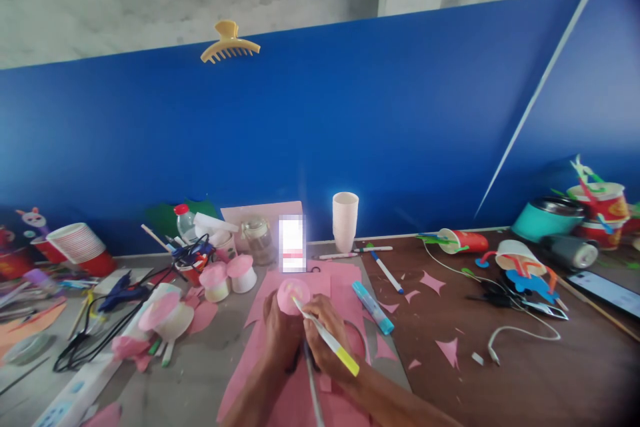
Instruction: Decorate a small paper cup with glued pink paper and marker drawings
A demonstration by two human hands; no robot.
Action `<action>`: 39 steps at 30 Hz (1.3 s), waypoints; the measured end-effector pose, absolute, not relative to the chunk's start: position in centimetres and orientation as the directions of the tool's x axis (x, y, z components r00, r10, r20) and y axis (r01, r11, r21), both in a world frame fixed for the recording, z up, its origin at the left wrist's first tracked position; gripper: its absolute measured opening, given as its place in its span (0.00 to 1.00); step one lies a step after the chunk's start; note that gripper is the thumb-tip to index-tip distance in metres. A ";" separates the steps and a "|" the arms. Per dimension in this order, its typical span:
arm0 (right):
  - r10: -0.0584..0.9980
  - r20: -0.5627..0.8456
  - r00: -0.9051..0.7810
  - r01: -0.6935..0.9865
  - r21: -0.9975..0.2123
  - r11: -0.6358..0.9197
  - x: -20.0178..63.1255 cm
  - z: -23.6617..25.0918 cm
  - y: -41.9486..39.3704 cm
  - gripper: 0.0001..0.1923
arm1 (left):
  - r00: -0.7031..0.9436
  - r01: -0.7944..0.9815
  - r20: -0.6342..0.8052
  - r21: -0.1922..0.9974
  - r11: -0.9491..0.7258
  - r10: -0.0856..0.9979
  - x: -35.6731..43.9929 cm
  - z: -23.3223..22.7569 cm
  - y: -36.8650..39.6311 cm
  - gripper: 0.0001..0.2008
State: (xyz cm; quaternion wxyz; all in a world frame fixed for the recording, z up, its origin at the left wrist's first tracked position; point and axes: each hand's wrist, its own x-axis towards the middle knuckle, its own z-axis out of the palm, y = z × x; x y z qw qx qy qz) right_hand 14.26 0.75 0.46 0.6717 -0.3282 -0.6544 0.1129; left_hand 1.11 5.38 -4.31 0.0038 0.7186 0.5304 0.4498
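Observation:
My left hand is closed around a pink round-topped piece, its flat face tilted up toward me; the part below is hidden by my fingers. Faint yellow marks show on that face. In my right hand is a white marker pen with a yellow end, gripped like a pencil, its tip touching the pink face. Both hands are over pink paper sheets. Scissors lie below my hands, partly covered by them. A blue marker or glue tube lies right of my right hand.
Pink-topped paper cups and a glass jar stand at left, near a power strip and black cables. Stacked white cups stand behind. Pink scraps, a blue-capped marker and a white cable lie right.

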 end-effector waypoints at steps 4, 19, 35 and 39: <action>0.559 0.819 0.127 0.311 -0.568 0.762 14.2 0.2 0.8 0.08 | -0.012 0.751 0.627 0.520 -0.406 0.779 1.2 -4.4 5.3 0.15; 0.617 0.778 0.116 0.334 -0.615 0.714 14.2 0.1 0.6 0.09 | -0.100 0.678 0.558 0.644 -0.353 0.824 1.5 -4.3 5.3 0.16; 0.613 0.778 0.140 0.275 -0.625 0.731 13.9 -0.9 1.0 0.13 | -0.081 0.655 0.556 0.655 -0.376 0.827 1.5 -3.1 5.0 0.15; 0.615 0.779 0.124 0.265 -0.623 0.736 14.0 -0.6 0.9 0.12 | -0.076 0.644 0.554 0.662 -0.384 0.829 1.6 -3.2 5.1 0.12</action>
